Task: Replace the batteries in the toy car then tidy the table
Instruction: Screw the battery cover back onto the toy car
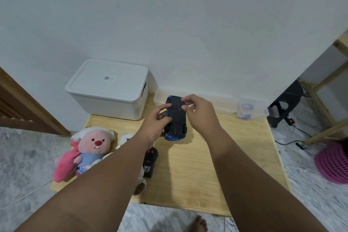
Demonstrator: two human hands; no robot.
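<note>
Since battery hatch sits underneath, toy car (176, 117) is held belly-up above wooden surface (216, 156). Left hand (157, 120) clamped on its side for steadiness; right hand (197, 110) half curled, fingertips pinched at chassis, probably at cover. Remote (150, 162) parked nearby.

This is a home, a plain lived-in room: a low wooden table (216, 156) pushed against a bare white wall (169, 24), marbled floor tiles (28, 165) all round, a pink plush toy (94, 147) lying at the table's left edge, a lidded white storage box (107, 88) behind it, a pink laundry basket (333, 164) on the floor at right, a wooden door frame (33, 107) at left.
</note>
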